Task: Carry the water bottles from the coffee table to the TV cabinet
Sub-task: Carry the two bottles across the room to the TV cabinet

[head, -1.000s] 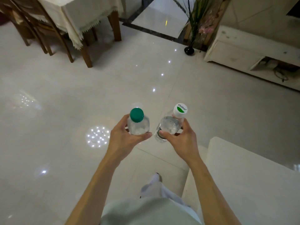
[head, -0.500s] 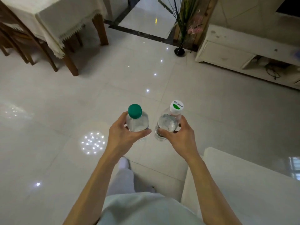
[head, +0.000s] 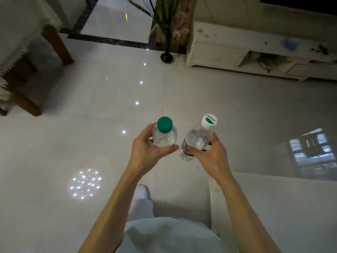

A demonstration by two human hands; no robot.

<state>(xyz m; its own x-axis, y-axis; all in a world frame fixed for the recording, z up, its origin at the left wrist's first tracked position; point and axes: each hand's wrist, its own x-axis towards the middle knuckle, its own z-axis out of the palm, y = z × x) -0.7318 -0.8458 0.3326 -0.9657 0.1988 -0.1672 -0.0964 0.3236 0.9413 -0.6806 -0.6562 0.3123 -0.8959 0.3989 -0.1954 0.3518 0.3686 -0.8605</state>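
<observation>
My left hand (head: 145,156) grips a clear water bottle with a green cap (head: 165,133), held upright in front of me. My right hand (head: 209,157) grips a second clear bottle with a white and green cap (head: 197,139), tilted a little to the right. The two bottles are side by side and nearly touch. The white TV cabinet (head: 237,42) stands low against the wall at the upper right, across open tiled floor from my hands.
A wooden dining table with a cream cloth (head: 21,33) is at the upper left. A black vase with tall plants (head: 166,55) stands at the cabinet's left end. A pale sofa or table corner (head: 273,207) is close on my right. Glossy floor tiles (head: 91,125) lie ahead.
I have stepped forward: the TV cabinet and vase are nearer and larger, the dining table has slid to the left. Both hands still hold their bottles the same way.
</observation>
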